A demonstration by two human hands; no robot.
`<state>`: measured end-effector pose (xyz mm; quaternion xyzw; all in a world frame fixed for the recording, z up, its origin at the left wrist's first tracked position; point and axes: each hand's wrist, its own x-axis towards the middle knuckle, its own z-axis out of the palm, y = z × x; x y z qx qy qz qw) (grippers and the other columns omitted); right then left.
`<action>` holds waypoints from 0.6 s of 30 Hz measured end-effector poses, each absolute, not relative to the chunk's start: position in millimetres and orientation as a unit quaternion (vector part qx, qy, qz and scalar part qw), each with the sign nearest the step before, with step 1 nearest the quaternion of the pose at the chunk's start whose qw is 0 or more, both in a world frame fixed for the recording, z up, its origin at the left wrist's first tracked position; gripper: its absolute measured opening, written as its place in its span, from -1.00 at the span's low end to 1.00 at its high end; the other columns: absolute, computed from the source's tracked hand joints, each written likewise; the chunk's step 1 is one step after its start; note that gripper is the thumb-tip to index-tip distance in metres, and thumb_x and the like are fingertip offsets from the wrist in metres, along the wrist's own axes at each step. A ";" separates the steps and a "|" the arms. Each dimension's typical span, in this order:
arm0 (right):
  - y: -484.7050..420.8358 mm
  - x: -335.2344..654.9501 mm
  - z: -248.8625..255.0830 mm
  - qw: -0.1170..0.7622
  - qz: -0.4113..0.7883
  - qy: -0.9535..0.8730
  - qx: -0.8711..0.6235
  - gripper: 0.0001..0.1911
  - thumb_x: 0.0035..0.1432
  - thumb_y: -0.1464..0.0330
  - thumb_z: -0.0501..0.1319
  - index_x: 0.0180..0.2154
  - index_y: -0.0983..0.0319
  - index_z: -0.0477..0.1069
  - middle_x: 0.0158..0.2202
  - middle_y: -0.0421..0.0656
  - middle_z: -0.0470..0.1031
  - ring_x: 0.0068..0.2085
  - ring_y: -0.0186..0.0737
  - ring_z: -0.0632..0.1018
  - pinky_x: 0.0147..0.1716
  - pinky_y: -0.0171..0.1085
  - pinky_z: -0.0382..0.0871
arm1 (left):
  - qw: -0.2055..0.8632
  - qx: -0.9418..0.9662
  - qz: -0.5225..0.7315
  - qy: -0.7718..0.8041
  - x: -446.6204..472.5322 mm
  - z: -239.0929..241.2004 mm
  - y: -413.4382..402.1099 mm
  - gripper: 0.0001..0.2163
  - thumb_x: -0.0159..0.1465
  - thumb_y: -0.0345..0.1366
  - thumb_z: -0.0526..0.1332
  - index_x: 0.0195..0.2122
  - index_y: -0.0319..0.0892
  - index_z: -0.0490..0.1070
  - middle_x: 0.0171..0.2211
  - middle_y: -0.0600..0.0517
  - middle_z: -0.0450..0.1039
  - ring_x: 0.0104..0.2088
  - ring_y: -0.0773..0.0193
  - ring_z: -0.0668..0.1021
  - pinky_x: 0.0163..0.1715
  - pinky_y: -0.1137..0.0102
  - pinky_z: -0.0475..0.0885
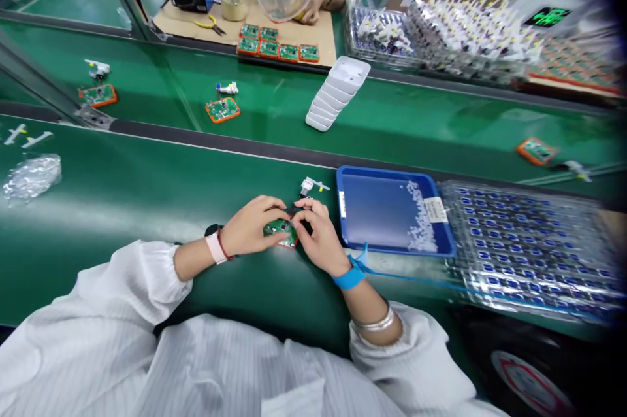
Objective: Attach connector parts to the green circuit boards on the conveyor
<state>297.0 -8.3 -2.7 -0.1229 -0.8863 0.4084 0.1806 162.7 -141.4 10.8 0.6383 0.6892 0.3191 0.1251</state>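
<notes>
My left hand (252, 224) and my right hand (317, 234) both close on a small green circuit board in an orange frame (283, 229) that rests on the green bench. Fingers of both hands pinch it from either side, and much of the board is hidden under them. A small white part with yellow pins (311, 185) lies just beyond my right hand. A blue tray (372, 211) with small white pieces along its right side sits immediately right of my right hand.
Clear blister trays of small blue parts (529, 247) lie at right. On the green belt are orange-framed boards (223, 110), (98, 95), (536, 151) and a stack of white housings (337, 91). A crumpled plastic bag (32, 175) lies at left. Another person's hand (316, 2) works opposite.
</notes>
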 end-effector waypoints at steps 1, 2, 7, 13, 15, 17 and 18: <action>-8.4 297.5 -2.2 0.181 0.408 -0.886 -0.123 -0.90 0.16 0.45 0.07 -0.40 0.20 0.30 -0.12 -0.05 0.32 -0.02 -0.09 0.33 -0.02 -0.01 0.22 | 0.127 0.629 0.339 0.688 161.8 10.5 -140.2 -0.83 0.23 -0.24 0.18 -0.19 -0.16 0.45 -0.11 -0.07 0.41 -0.10 0.17 0.44 -0.06 0.25 0.34; -8.9 297.6 -1.7 0.179 0.409 -0.886 -0.124 -0.90 0.16 0.44 0.07 -0.40 0.20 0.30 -0.13 -0.05 0.32 -0.03 -0.10 0.33 -0.03 -0.02 0.22 | 0.132 0.618 0.357 0.688 160.9 10.4 -138.6 -0.86 0.24 -0.29 0.16 -0.24 -0.16 0.47 -0.14 -0.05 0.42 -0.12 0.19 0.44 -0.07 0.26 0.34; -12.9 297.6 0.5 0.164 0.421 -0.883 -0.128 -0.89 0.15 0.43 0.07 -0.42 0.21 0.30 -0.13 -0.06 0.32 -0.04 -0.09 0.34 -0.03 -0.02 0.23 | 0.173 0.569 0.388 0.704 160.6 13.6 -132.0 -0.92 0.18 -0.38 0.21 -0.41 -0.17 0.50 -0.23 -0.01 0.46 -0.18 0.22 0.45 -0.12 0.28 0.34; -16.2 299.2 1.1 0.166 0.465 -0.858 -0.138 -0.88 0.13 0.46 0.06 -0.45 0.21 0.26 -0.18 -0.05 0.29 -0.09 -0.16 0.38 -0.12 -0.12 0.32 | 0.214 0.543 0.349 0.733 165.3 17.3 -132.3 -0.90 0.17 -0.40 0.21 -0.46 -0.15 0.50 -0.28 0.05 0.51 -0.23 0.23 0.49 -0.16 0.28 0.33; -16.0 298.9 0.3 0.161 0.474 -0.852 -0.153 -0.88 0.12 0.46 0.06 -0.46 0.22 0.25 -0.20 -0.05 0.28 -0.14 -0.18 0.40 -0.23 -0.19 0.35 | 0.223 0.537 0.338 0.740 165.1 18.3 -129.4 -0.89 0.16 -0.41 0.21 -0.47 -0.15 0.49 -0.31 0.07 0.52 -0.27 0.25 0.50 -0.18 0.30 0.33; -17.0 297.8 -0.5 0.152 0.477 -0.850 -0.165 -0.88 0.11 0.46 0.06 -0.46 0.22 0.26 -0.20 -0.05 0.28 -0.19 -0.20 0.40 -0.32 -0.23 0.34 | 0.229 0.535 0.327 0.745 163.3 19.9 -125.2 -0.89 0.15 -0.43 0.21 -0.48 -0.16 0.49 -0.32 0.07 0.53 -0.29 0.26 0.51 -0.19 0.32 0.33; -18.4 297.1 -0.3 0.149 0.476 -0.851 -0.168 -0.88 0.11 0.47 0.06 -0.47 0.22 0.26 -0.20 -0.05 0.28 -0.21 -0.21 0.40 -0.35 -0.23 0.34 | 0.234 0.536 0.323 0.744 161.9 20.7 -123.4 -0.89 0.13 -0.44 0.21 -0.49 -0.17 0.49 -0.34 0.07 0.53 -0.30 0.27 0.52 -0.20 0.34 0.34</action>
